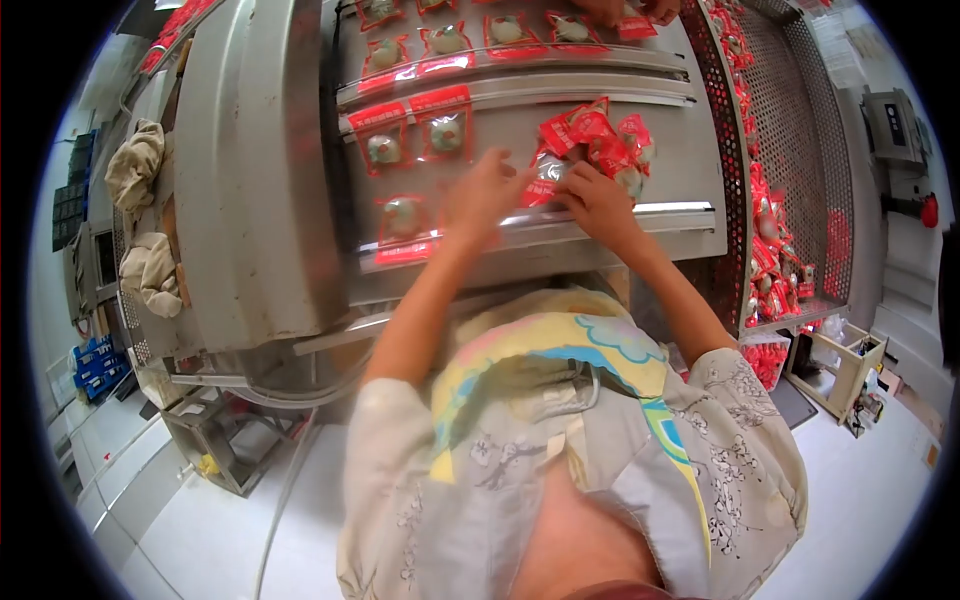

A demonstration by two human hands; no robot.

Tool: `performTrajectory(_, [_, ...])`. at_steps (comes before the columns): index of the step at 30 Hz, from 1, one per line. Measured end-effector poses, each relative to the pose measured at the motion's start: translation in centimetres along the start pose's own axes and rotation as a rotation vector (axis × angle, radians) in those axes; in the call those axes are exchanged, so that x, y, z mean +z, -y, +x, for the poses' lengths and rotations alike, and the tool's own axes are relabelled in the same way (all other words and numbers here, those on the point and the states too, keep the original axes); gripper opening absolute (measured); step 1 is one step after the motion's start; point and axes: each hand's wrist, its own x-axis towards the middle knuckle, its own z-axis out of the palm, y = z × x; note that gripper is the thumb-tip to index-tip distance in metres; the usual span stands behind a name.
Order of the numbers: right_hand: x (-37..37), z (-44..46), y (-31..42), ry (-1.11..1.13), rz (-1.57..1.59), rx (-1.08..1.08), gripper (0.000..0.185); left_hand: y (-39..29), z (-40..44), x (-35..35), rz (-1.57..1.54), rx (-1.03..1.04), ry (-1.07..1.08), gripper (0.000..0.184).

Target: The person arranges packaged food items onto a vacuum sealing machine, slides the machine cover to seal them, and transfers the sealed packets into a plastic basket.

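Observation:
My left hand (pixel 485 198) hovers over the metal work surface, blurred, its fingers apart and nothing visible in them. Just left of it lies a red and clear packet (pixel 403 218) with a pale round item inside, next to the lower metal bar. Two more such packets (pixel 445 134) lie side by side above it. My right hand (pixel 600 203) is at a pile of red packets (pixel 603 140), its fingers closed on the edge of a clear and red packet (pixel 550 172) at the pile's left side.
Beyond a double metal bar (pixel 520 90), several packets (pixel 508 30) lie in a row. Another person's hands (pixel 660 10) hold a packet at the top edge. Perforated metal bin (pixel 800 150) with red packets stands right; a large metal cover (pixel 240 170) is left.

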Motion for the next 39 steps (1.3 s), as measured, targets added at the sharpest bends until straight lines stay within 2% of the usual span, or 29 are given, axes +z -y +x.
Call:
performTrajectory(1, [-0.1, -0.8, 0.1, -0.008, 0.075, 0.05, 0.009, -0.5, 0.4, 0.4, 0.04, -0.101, 0.093, 0.044])
performTrajectory(4, [0.0, -2.9, -0.1, -0.099, 0.398, 0.387, 0.016, 3.5, 2.2, 3.1, -0.114, -0.181, 0.3, 0.05])
performTrajectory(5, [-0.4, -3.2, -0.4, 0.016, 0.483, 0.561, 0.021, 3.3, 2.3, 3.0, -0.142, -0.162, 0.304, 0.042])
performTrajectory(7, [-1.5, -3.4, -1.4, 0.251, 0.653, 0.904, 0.031, 2.9, 2.4, 2.6, -0.212, -0.306, 0.489, 0.034])
performTrajectory(8, [-1.6, -3.3, -1.4, 0.272, 0.717, 0.97, 0.034, 1.9, 2.4, 2.1, -0.246, -0.376, 0.578, 0.031])
performTrajectory(10, [-1.5, -2.9, -1.1, 0.318, 0.844, 1.097, 0.039, 1.3, 2.1, 2.1, -0.241, -0.376, 0.585, 0.025])
performTrajectory(13, [-0.7, -2.5, -1.9, 0.339, 0.892, 1.091, 0.039, 1.2, 1.9, 2.3, -0.216, -0.367, 0.605, 0.025])
performTrajectory(19, [-1.2, -0.1, -2.2, 0.565, 0.442, 0.848, 0.033, 2.9, 2.2, 1.9, -0.264, -0.305, 0.592, 0.03])
performTrajectory(24, [-0.4, 0.7, -3.3, 0.591, 0.719, 0.996, 0.022, 3.2, 1.7, 0.0, -0.499, -0.433, 0.585, 0.036])
performTrajectory(25, [-0.1, 0.7, -3.7, 0.588, 0.748, 1.013, 0.019, 3.5, 1.6, -0.4, -0.477, -0.417, 0.586, 0.036])
performTrajectory(28, [-0.7, 1.9, -3.0, 0.62, 0.748, 0.929, 0.017, 4.9, 1.7, -0.4, -0.067, -0.097, 0.491, 0.037])
performTrajectory(32, [0.0, 2.1, -3.7, 0.595, 0.724, 0.913, 0.017, 1.2, 0.1, -1.6, 0.227, 0.007, 0.286, 0.04])
performTrajectory(36, [-0.1, 2.6, -4.0, 0.634, 0.841, 0.963, 0.017, 3.5, 1.1, -0.1, -0.001, -0.148, 0.368, 0.059])
performTrajectory(39, [-0.2, 3.4, -3.7, 0.706, 0.794, 0.964, 0.019, 3.0, 1.3, -0.3, 0.076, -0.212, 0.451, 0.061])
